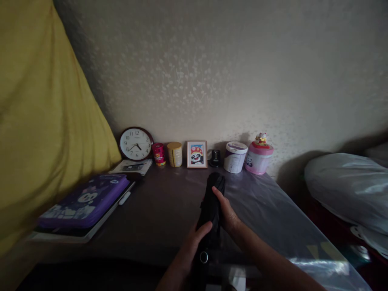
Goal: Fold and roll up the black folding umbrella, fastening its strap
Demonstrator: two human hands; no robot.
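Observation:
A black folded umbrella (211,202) is held over the near edge of the table, its tip pointing toward the wall. My left hand (195,238) is closed around its lower part, with the thumb lying across the fabric. Higher up, my right hand (224,206) grips the umbrella from the right side, thumb on top. Most fingers of both hands are hidden behind the fabric. Below my left hand shows the dark handle (203,258) with a round, silver-rimmed button.
Along the wall stand a clock (136,144), a pink can (159,154), a yellow can (175,154), a framed panda picture (197,155), a white tub (235,158) and a pink tub (258,160) with a cat figurine. A purple case (86,202) lies left, beside a yellow curtain (45,113).

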